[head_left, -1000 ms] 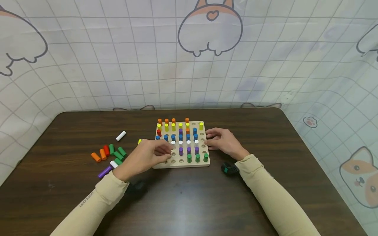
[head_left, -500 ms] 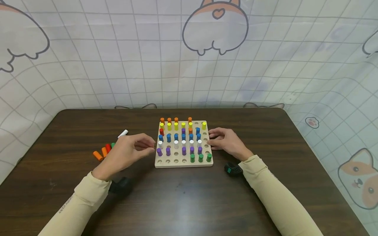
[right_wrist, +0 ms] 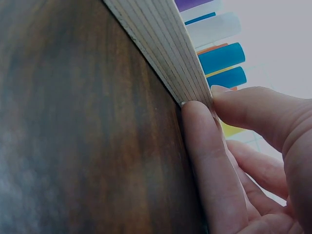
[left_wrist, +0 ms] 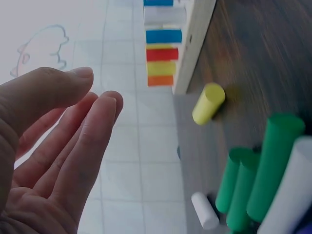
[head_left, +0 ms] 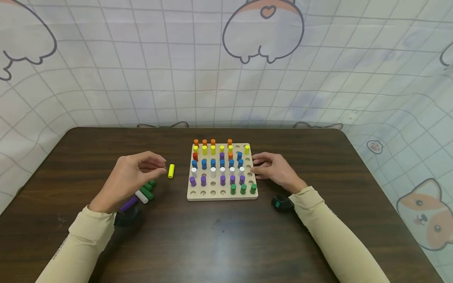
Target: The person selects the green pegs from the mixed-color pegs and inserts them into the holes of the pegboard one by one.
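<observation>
A square wooden pegboard (head_left: 219,198) lies on the table, with coloured pegs standing in rows of holes. At its right edge is my right hand (head_left: 276,171); the thumb rests on the top and the index finger presses the side, as the right wrist view shows. My left hand (head_left: 129,177) hovers left of the board above loose pegs, thumb and fingertips slightly apart and nothing between them. Near its fingertips lies a yellow peg (head_left: 171,171). Below and beside the hand lie green pegs (head_left: 146,192), a white peg (head_left: 141,197) and a purple peg (head_left: 129,204).
The dark wooden table (head_left: 219,243) meets a patterned white curtain (head_left: 198,78) at the back. Another white peg (left_wrist: 204,210) shows in the left wrist view. Black bands (head_left: 282,203) are worn under both wrists.
My left hand has moved left, from over the pegboard to above the loose pegs, uncovering the board's left side and the yellow peg. My right hand stays at the board's edge.
</observation>
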`<state>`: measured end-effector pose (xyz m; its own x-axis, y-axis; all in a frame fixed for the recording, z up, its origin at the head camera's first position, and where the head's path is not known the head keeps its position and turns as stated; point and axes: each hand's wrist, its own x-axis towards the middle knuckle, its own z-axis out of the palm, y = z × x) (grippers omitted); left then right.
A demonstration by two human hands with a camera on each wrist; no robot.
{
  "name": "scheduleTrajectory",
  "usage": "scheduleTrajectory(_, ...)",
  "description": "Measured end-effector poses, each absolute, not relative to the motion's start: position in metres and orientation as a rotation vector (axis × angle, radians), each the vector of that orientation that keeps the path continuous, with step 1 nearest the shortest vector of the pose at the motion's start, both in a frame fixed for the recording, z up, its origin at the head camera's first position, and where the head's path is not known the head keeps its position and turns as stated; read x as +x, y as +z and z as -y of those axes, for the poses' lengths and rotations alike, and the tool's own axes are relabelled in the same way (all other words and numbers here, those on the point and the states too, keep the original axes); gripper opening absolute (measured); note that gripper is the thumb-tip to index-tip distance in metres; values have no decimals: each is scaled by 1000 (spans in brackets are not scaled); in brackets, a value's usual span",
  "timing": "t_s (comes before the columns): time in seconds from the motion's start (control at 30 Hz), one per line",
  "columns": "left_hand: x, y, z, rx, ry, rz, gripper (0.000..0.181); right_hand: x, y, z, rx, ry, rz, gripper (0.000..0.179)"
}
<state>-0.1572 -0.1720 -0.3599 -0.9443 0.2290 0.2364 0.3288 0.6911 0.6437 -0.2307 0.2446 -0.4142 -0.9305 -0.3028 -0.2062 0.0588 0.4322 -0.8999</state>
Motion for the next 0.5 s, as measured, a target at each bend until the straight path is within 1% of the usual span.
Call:
scheduleTrajectory(0.13,-160,-363,182,-447,-1092,2752,19,-232,-417,-246,-220,-1499,-2349,54)
scheduleTrajectory(0.37,-168,-373,197,-500,-1087,2738,20,-232,-417,-247,-228,-1488,-2355,54)
scheduleTrajectory(0.5,-170,-377,204,-470,-1017,2791,22,-232,-416,-246,-222,-1484,-2358,52)
